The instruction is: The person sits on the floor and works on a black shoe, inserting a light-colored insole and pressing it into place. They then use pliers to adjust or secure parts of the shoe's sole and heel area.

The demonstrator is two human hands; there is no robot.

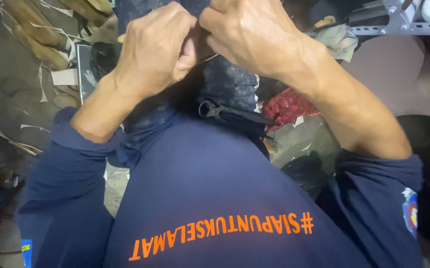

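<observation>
Both hands pinch a small dark piece at the top middle of the frame.

Left hand [153, 49] and right hand [254, 34] are closed on the dark piece [202, 42], fingertips meeting; a firm, close pinch seems best. The piece itself is mostly hidden by fingers. Dark cloth [230, 84] and a red bundle [287, 106] lie below.

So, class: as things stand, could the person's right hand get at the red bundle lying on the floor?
Probably yes, but not at once. The right hand is closed with the left hand on a dark piece held above the lap. The red bundle lies just under the right forearm with nothing covering it.
</observation>
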